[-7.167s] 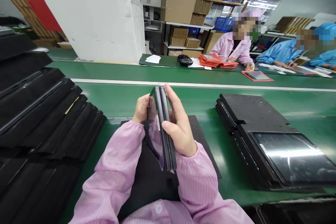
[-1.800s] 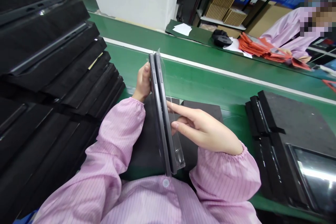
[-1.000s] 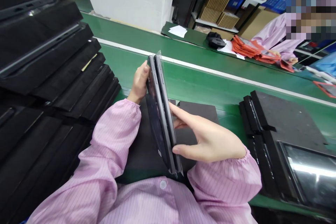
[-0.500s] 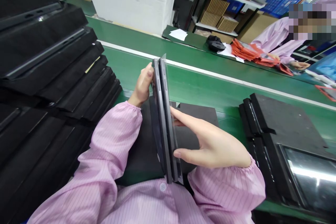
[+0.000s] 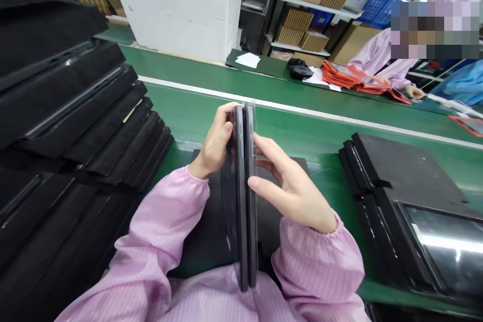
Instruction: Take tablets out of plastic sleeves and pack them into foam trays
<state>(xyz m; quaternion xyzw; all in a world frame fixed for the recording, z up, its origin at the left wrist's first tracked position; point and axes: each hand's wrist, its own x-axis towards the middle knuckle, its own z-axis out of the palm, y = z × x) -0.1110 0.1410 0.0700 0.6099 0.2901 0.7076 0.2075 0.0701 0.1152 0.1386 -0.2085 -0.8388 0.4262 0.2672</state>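
Two dark grey tablets stand on edge, side by side, in front of my chest: a left tablet (image 5: 240, 201) and a right tablet (image 5: 251, 231). Their long edges with side buttons face me, and clear film sticks out past the right one's far corner. My left hand (image 5: 214, 148) grips the pair at the far left side, thumb bent against the left tablet. From the other side, my right hand (image 5: 292, 188) holds the right tablet, thumb at its edge and fingers against its face. Under them lies a black foam tray (image 5: 202, 234), partly hidden.
Tall stacks of black trays (image 5: 75, 110) lean at the left. A lower stack of black trays (image 5: 411, 166) stands at right, with a glossy screen (image 5: 449, 241) in one. Across the green bench (image 5: 181, 68), a co-worker's hand (image 5: 415, 91) is near red-orange sleeves (image 5: 343, 75).
The two tablets have turned from a slant to nearly upright in view and sit slightly lower. My right hand has shifted up along the right tablet. The camera view has moved slightly.
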